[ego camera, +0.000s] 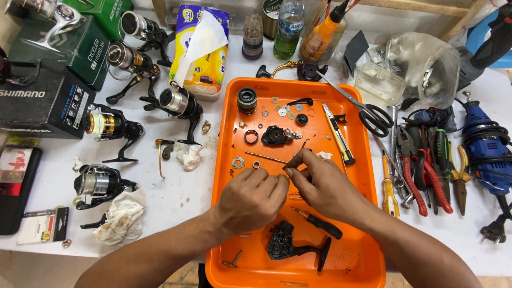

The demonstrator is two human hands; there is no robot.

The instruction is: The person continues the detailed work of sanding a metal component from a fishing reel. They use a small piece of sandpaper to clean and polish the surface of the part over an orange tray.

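At the centre of the frame, over an orange tray (357, 176), a thin tool (296, 153), angled toward upper right, is pinched in the right hand (320, 184), while something small, apparently hidden, is enclosed by the curled left hand (250, 198).

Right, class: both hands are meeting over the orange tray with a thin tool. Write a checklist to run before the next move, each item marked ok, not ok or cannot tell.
1. Right hand grips the thin metal tool between its fingertips: ok.
2. Left hand holds a small part firmly: cannot tell, its fingers are curled over whatever is there.
3. Loose washers and rings lie inside the orange tray, not on the table: ok.
4. Black reel body lies in the tray near the wrists: ok.
5. Small screwdriver lies in the tray below the right hand: ok.
6. Scissors lie fully inside the tray: not ok, they lie across its rim.
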